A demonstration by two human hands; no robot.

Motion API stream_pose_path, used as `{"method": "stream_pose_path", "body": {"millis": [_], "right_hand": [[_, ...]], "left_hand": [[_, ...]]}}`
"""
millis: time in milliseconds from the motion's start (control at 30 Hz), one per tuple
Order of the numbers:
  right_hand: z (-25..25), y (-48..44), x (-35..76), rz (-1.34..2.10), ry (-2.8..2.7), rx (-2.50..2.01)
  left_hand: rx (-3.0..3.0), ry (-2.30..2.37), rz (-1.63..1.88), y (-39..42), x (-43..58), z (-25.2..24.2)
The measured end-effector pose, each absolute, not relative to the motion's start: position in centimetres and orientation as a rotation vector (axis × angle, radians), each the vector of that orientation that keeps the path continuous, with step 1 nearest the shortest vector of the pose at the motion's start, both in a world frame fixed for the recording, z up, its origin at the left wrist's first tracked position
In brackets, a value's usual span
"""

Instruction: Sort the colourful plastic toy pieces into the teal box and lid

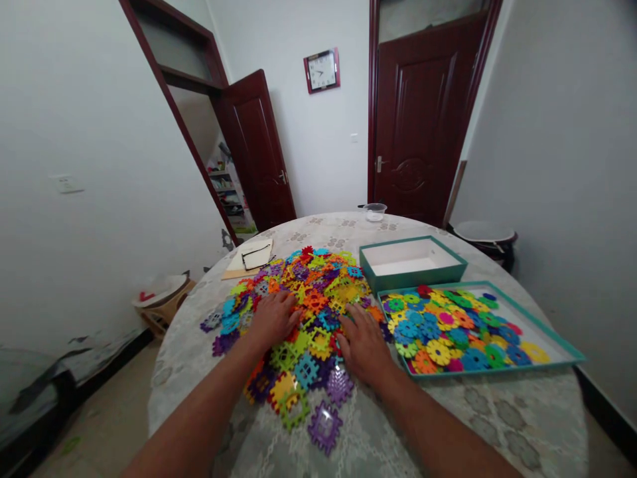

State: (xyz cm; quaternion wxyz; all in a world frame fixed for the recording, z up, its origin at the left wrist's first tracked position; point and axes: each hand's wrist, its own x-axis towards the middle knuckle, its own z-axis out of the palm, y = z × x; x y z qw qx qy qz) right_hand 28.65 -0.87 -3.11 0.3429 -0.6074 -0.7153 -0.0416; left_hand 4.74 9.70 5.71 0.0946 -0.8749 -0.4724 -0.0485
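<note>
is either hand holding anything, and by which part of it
Cannot be told: the left hand and right hand lie on the pile of colourful pieces, backs up, hiding any grip underneath.

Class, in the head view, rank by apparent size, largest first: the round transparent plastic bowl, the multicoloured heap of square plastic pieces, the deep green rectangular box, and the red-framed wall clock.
1. Heap
2. Green box
3. Clock
4. Bowl
The heap's nearness makes it look larger.

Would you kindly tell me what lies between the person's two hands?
The head view shows part of the heap of colourful plastic pieces between the left hand and the right hand, with orange, blue and yellow ones visible.
</note>
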Motion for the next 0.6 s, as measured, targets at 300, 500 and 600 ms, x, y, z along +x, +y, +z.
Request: {"method": "stream_pose_path", "body": {"millis": [300, 500, 600], "right_hand": [[-1.4, -1.1, 29.0, -0.151, -1.825, -1.602], [5.5, -3.2, 29.3, -0.167, -1.736, -1.381], [8.3, -5.8, 31.7, -0.188, -1.551, -1.359]], "left_hand": [[-2.702, -1.093, -0.598, 3.3, 2.9, 1.7], [-2.678, -0.962, -0.614, 0.9, 2.9, 0.6], [-2.667, -0.93, -0.615, 0.3, 2.7, 0.1]]}}
